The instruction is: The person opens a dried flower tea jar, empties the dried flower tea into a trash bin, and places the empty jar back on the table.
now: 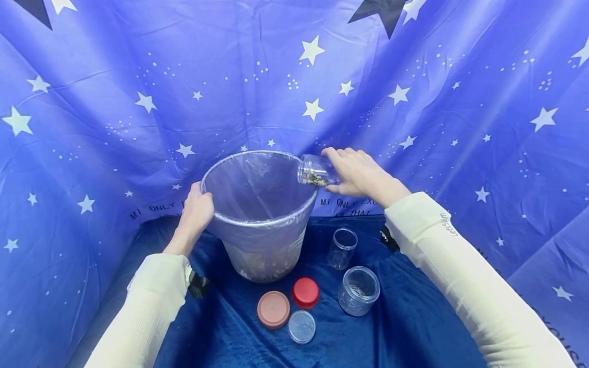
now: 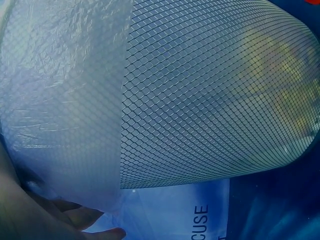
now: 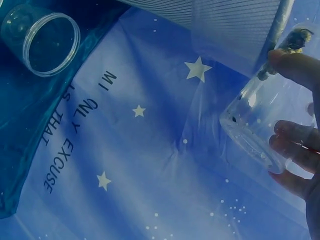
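Note:
A mesh waste bin (image 1: 257, 245) lined with a clear plastic bag stands on the dark blue cloth. My left hand (image 1: 198, 209) grips its rim on the left side, over the folded liner. At the opposite side of the rim, my right hand (image 1: 356, 174) holds a clear jar (image 1: 317, 171) tipped almost onto its side, its mouth toward the bin. Dried yellowish-green bits (image 1: 316, 179) lie inside that jar near the mouth. Through the mesh in the left wrist view, more yellowish stuff (image 2: 280, 75) shows at the bin's bottom.
Right of the bin stand two lidless clear jars, a narrow one (image 1: 342, 249) and a wider one (image 1: 359, 291). In front lie an orange-pink lid (image 1: 273, 309), a red lid (image 1: 306, 293) and a clear lid (image 1: 301, 327). A blue star-patterned curtain (image 1: 257, 76) hangs close behind.

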Motion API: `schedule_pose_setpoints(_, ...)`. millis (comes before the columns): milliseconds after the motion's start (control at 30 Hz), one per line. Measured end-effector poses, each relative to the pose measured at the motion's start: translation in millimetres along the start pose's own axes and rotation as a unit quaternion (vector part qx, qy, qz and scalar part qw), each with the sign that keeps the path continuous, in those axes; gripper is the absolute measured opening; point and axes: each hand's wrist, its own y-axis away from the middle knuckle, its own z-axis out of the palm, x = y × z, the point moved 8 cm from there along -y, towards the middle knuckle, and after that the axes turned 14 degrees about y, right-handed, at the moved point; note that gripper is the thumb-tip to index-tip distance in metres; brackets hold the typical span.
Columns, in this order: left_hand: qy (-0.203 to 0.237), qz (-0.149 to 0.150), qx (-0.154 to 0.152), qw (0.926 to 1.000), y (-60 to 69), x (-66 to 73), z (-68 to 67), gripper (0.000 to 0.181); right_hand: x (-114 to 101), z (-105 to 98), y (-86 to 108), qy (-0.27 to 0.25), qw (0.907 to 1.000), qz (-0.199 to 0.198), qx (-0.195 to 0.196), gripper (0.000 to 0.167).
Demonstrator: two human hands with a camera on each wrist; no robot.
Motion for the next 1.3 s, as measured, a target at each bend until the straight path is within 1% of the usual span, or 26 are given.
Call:
schedule_pose_setpoints(67, 0.001, -0.001, 0.001, 1.0, -0.1, -0.1, -0.1, 0.058, 0, 0, 0.7, 0.015, 0.9998, -0.005, 0.007, 0.075)
schedule_pose_setpoints(133, 0.003, -0.003, 0.002, 1.0, -0.2, -0.2, -0.5, 0.058, -1, -3, 0.9, 0.03, 0.9991, -0.016, 0.024, 0.074)
schedule_pose_setpoints(233, 0.003, -0.003, 0.004, 1.0, -0.3, -0.4, -0.9, 0.058, -3, -7, 1.5, 0.039, 0.9973, -0.031, 0.053, 0.074)
schedule_pose_setpoints(433, 0.003, -0.002, 0.005, 1.0, -0.4, -0.6, 0.1, 0.057, -6, -14, 4.1, 0.034, 0.9943, -0.048, 0.089, 0.074)
schedule_pose_setpoints(633, 0.005, 0.001, 0.008, 1.0, -0.8, -0.7, 0.1, 0.057, -6, -17, 5.2, 0.025, 0.9909, -0.05, 0.123, 0.068)
schedule_pose_setpoints(800, 0.005, 0.0, 0.011, 0.9999, -1.1, -0.6, -0.4, 0.057, -8, -23, 5.3, 0.013, 0.9847, -0.059, 0.164, 0.063)
schedule_pose_setpoints(967, 0.005, -0.001, 0.013, 0.9999, -0.5, -0.9, -0.5, 0.057, -14, -27, 5.1, 0.02, 0.9763, -0.09, 0.196, 0.061)
schedule_pose_setpoints(1100, 0.006, 0.001, 0.013, 0.9999, 0.1, -0.6, -0.1, 0.057, -20, -28, 5.9, 0.037, 0.9697, -0.112, 0.214, 0.06)
schedule_pose_setpoints(1300, 0.009, 0.0, 0.013, 0.9999, 1.3, -0.6, 0.7, 0.057, -22, -27, 6.7, 0.052, 0.9667, -0.118, 0.221, 0.059)
